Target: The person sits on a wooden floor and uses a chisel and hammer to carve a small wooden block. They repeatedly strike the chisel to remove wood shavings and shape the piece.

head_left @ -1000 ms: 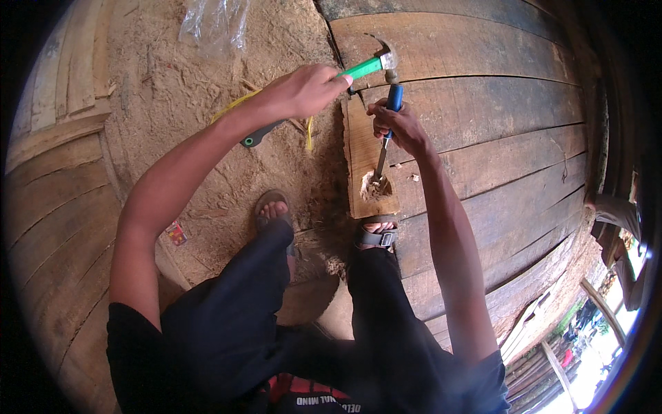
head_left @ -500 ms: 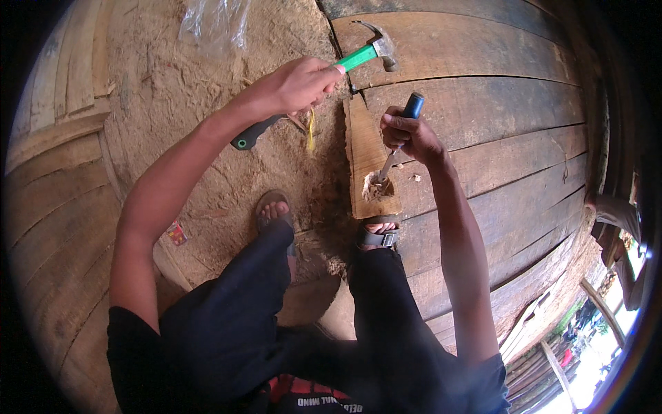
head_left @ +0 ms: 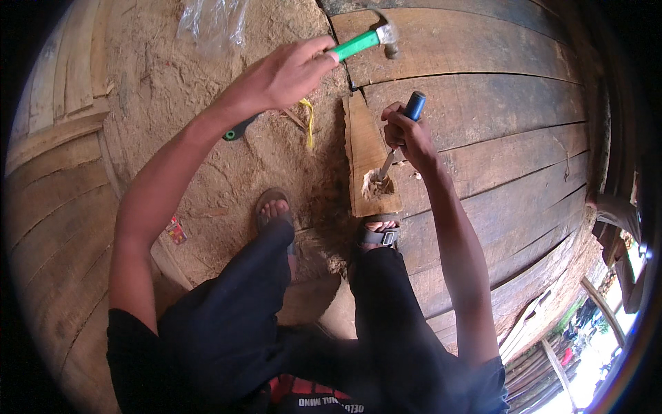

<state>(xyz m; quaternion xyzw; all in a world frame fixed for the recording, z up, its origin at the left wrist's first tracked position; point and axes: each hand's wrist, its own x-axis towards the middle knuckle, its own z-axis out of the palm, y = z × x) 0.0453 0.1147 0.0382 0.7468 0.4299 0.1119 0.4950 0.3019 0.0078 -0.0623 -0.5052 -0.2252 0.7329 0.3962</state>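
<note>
My left hand (head_left: 293,72) is closed round the green handle of a claw hammer (head_left: 358,45). Its metal head is up and to the left of the chisel's top, apart from it. In my right hand (head_left: 408,138) is a chisel (head_left: 414,105) with a blue handle, held at a tilt. The chisel's blade reaches down into a rough hollow (head_left: 378,185) cut near the close end of a wooden block (head_left: 369,145). Wood chips lie in the hollow, so the blade's very tip is hard to see.
Wide wooden planks (head_left: 483,110) run along the right. Sawdust covers the ground (head_left: 207,165) on the left. A yellow strip (head_left: 309,124), a dark handle with a green ring (head_left: 238,131), clear plastic (head_left: 214,24) and a small red packet (head_left: 176,231) lie there. My sandalled foot (head_left: 379,234) is by the block's close end.
My left hand and the hammer have risen slightly, away from me. My right hand and the chisel have hardly moved, with the blade still in the hollow.
</note>
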